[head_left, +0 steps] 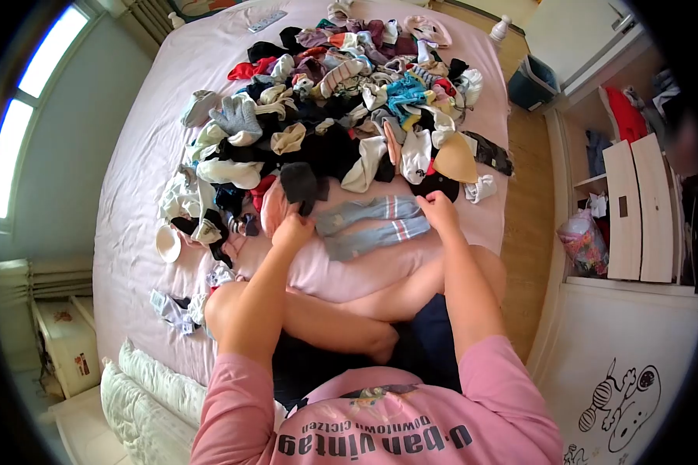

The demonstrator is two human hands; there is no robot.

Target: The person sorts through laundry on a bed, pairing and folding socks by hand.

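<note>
Two blue-grey socks (376, 213) with pink and white stripes near their cuffs lie flat side by side on the pink sheet before my crossed legs. My right hand (440, 211) is closed at the cuff end of the upper one, its fingertips pinching the edge. To the left of the socks, my left hand (292, 229) is closed, with its fingers at the lower end of a dark grey sock (298, 184). Pink cloth (274, 208) lies beside that hand. Beyond both hands spreads a large heap of mixed socks and small garments (341, 101).
A beige bra cup (456, 159) and a black cap (435, 187) lie beyond my right hand. On the left are a small white bowl (167, 243) and a few loose socks (174, 311). A bin (533, 82) and an open wardrobe (636, 209) stand right of the bed.
</note>
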